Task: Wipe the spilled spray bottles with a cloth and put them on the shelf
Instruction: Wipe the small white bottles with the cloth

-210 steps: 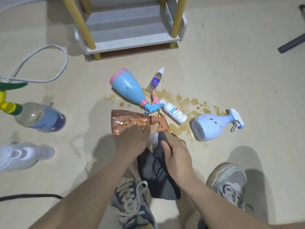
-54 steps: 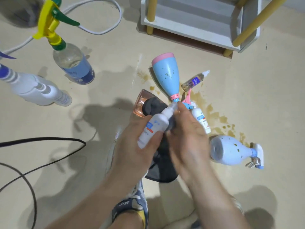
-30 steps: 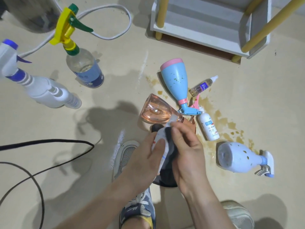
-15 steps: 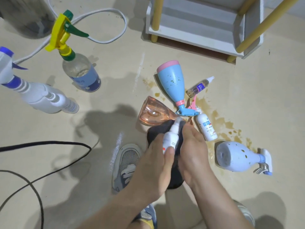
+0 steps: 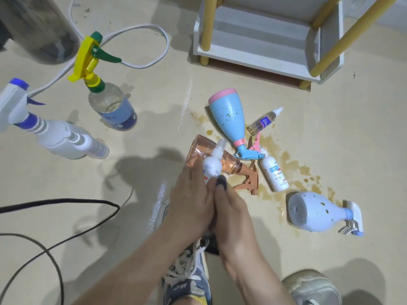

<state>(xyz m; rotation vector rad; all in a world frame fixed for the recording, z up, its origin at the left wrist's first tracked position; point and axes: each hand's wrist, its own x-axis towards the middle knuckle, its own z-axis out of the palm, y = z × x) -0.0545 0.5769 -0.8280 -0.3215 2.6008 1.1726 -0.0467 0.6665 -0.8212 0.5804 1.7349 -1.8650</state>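
Observation:
My left hand [image 5: 191, 203] grips a small white spray bottle [image 5: 213, 164], nozzle pointing up and away. My right hand [image 5: 231, 210] holds the dark cloth [image 5: 221, 183] against the bottle's lower side; most of the cloth is hidden under my hands. On the floor behind lie an orange spray bottle [image 5: 222, 161], a blue bottle with a pink base [image 5: 229, 115], a tiny amber bottle [image 5: 263, 122], another small white bottle [image 5: 274, 172] and a pale blue spray bottle [image 5: 315, 214], amid a brown spill [image 5: 293, 170]. The white shelf [image 5: 259, 53] stands beyond.
Two spray bottles stand at the left: one with a yellow-green trigger [image 5: 110, 102], one white with a blue trigger [image 5: 55, 135]. A white cable [image 5: 143, 64] loops at the back left, a black cable [image 5: 66, 205] crosses the left floor. My shoes [image 5: 187, 280] are below.
The small white bottle has risen further out of my hands, and the cloth has slid down to its lower part. The view has shifted slightly.

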